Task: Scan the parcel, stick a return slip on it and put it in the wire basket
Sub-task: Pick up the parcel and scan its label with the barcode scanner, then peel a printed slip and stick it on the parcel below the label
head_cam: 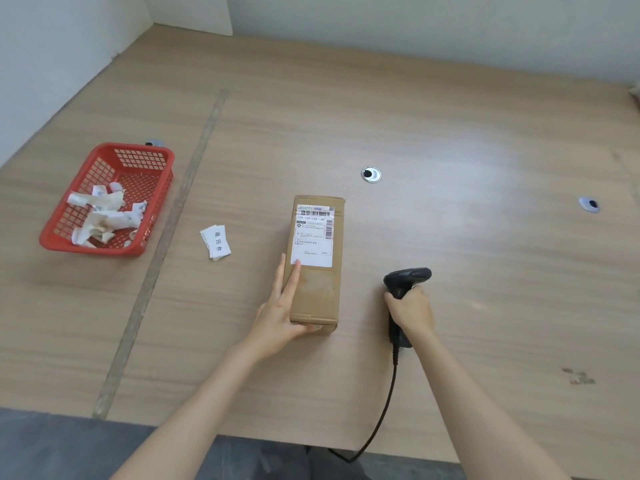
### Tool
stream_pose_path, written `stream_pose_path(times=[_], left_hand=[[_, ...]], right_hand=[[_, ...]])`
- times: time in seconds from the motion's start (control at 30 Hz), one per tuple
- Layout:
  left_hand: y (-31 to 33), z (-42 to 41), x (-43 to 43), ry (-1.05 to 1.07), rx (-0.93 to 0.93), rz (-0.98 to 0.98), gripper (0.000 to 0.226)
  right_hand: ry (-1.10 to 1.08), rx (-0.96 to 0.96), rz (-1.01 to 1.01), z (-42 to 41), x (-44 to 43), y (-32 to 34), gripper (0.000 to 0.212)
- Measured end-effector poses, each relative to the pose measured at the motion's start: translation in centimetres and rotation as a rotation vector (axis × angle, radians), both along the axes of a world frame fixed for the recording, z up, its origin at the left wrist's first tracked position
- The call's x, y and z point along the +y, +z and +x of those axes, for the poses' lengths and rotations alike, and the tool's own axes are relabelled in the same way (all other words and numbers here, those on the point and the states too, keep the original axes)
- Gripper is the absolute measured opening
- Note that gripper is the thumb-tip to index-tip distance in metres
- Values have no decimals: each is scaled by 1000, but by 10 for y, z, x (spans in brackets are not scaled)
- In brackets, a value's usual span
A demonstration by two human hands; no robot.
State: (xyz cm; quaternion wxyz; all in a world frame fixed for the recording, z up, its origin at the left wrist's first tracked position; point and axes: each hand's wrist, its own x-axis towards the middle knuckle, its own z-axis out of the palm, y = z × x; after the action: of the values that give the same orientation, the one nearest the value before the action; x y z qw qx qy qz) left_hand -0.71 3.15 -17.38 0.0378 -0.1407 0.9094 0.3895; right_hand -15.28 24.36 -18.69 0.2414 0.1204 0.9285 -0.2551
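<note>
A long brown cardboard parcel (314, 268) lies flat near the middle of the pale wooden counter (450, 140), its white shipping label (313, 235) facing up, so the barcodes can be read. The left hand (280, 315) lies open along the parcel's left side, thumb at the near end, probably to keep it steady. The right hand (410, 311) is closed around the grip of a black corded barcode scanner (403, 292), just right of the parcel; scanning seems to be the present step. To the left, a small stack of white return slips (216, 242) waits within reach. Further left stands a red plastic lattice basket (107, 199) holding crumpled paper scraps (104, 216).
</note>
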Motion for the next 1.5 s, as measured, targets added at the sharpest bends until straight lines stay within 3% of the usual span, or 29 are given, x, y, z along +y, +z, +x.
stream_pose_path(times=[0.3,0.67,0.9,1.07,1.27,1.5], left_hand=[[-2,0,-2,-4,-24,-14,125],[-1,-1,0,15,-22,6,128],[2,2,1,50,-21,51,133],[10,9,0,142,15,150,108],[17,22,-15,269,39,-5,51],[18,25,-60,357,34,-73,31]], right_hand=[[35,66,76,0,2,-14,67],[74,7,66,-5,12,-16,80],[-36,340,32,-6,11,-1,64],[16,497,-17,-8,-6,16,43],[159,628,-177,-5,-56,37,27],[399,721,-344,7,-133,63,19]])
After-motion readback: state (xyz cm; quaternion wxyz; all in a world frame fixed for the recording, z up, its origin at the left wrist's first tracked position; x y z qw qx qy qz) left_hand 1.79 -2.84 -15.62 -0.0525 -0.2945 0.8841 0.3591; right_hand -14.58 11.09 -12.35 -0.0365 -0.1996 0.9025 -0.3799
